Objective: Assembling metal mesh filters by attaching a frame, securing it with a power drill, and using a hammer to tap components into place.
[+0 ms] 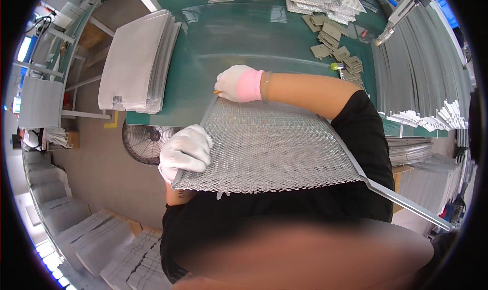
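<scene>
- Gloved fingers at work: the left hand [186, 150] grasps the near left corner of a mesh [277, 145], its fingers curled over the edge strip [208, 109].
- The right hand [239, 83], pink at the cuff, is clenched at the far left corner around an orange item [217, 92], mostly hidden by the glove.
- The mesh lies tilted before the person's body, above the near side of a green table [244, 38].
- Good handling here would likely mean keeping the left grip firm near the corner, the strip straight and the mesh unbent, with even pressure along the edge.
- A rail [406, 202] along the right side juts past the near corner, beside the dark sleeve [366, 132]; it could catch on clothing if the mesh is turned.
- The right forearm crosses the far edge, hiding part of it.
- A stack of sheets [133, 61] overhangs the table at left, above a fan [145, 137].
- Small plates [330, 34], a yellow-green tool [335, 66] and stacked strips [417, 61] crowd the right.
</scene>
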Available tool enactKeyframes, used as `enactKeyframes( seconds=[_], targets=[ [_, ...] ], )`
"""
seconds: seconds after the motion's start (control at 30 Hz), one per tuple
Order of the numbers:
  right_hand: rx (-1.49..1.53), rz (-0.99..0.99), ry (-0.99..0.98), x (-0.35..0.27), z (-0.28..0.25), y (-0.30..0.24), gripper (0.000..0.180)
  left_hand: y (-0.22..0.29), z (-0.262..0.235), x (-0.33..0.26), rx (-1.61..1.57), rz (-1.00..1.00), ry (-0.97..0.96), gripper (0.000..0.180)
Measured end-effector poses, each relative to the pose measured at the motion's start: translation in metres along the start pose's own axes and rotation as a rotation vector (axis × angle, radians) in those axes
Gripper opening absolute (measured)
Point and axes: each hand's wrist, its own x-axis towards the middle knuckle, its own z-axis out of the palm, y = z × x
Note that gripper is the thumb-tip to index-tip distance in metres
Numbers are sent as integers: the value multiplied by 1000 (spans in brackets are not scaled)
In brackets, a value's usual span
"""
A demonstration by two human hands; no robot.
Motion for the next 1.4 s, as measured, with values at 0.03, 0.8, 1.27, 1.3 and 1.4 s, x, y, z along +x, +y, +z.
enactKeyframes(
  seconds=[0.03,0.8,1.27,1.3,1.4],
  targets=[
    [23,7,-5,2,0,0,28,0,-3,-2,-15,-5,-37,33],
    [125,-39,191,-16,-9,2,26,-6,-10,-6,-36,51,55,36],
    [1061,491,1116,-252,-6,61,72,-24,-28,40,252,-154,447,24],
    [1400,164,1268,-260,-13,50,77,-30,-34,41,277,-138,445,22],
    [1090,-152,1326,-231,-45,3,52,-34,-42,43,343,-170,482,19]
  ],
)
